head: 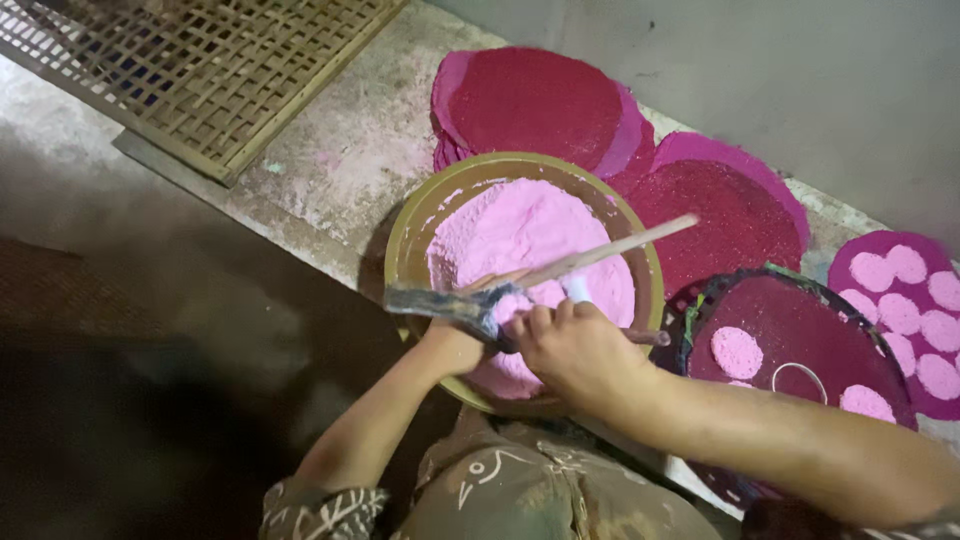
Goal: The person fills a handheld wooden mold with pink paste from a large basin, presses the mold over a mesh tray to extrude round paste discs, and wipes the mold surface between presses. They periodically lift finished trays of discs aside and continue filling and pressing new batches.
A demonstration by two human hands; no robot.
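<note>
A wide olive-coloured bowl [420,215] holds a mound of pink dough [510,235]. My right hand [575,350] is closed over the bowl's near side, gripping a lump of the pink dough next to a thin wooden stick [610,250] that slants up to the right. My left hand [450,345] sits at the bowl's near rim and holds a flat dark blade-like tool [440,303] that points left. Where the stick and the blade meet is hidden by my fingers.
Round dark red mats [535,100] [730,215] lie behind the bowl. A round tray [800,330] at the right carries pink discs and a metal ring [798,378]; another mat [905,290] holds several pink discs. A bamboo lattice [200,70] lies at the top left.
</note>
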